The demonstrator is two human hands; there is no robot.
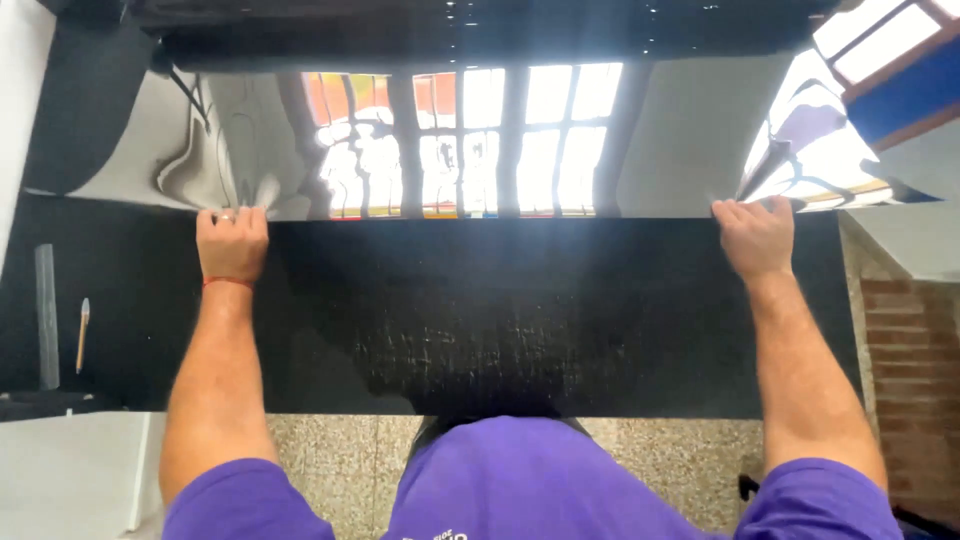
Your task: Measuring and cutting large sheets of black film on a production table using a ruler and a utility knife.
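A wide, glossy black sheet [500,310] spreads in front of me, its far part curling up and mirroring bright windows [470,140]. My left hand [232,243] grips the sheet at the fold line on the left; a red band circles that wrist and a ring sits on one finger. My right hand [755,236] grips the same fold line on the right. Both arms are stretched forward, purple sleeves at the bottom of the head view.
A transparent ruler [46,315] and a small brush or pencil [83,335] lie on the dark surface at left. A white board [70,470] sits at lower left. Speckled floor [340,460] shows below; a brick wall [915,380] stands at right.
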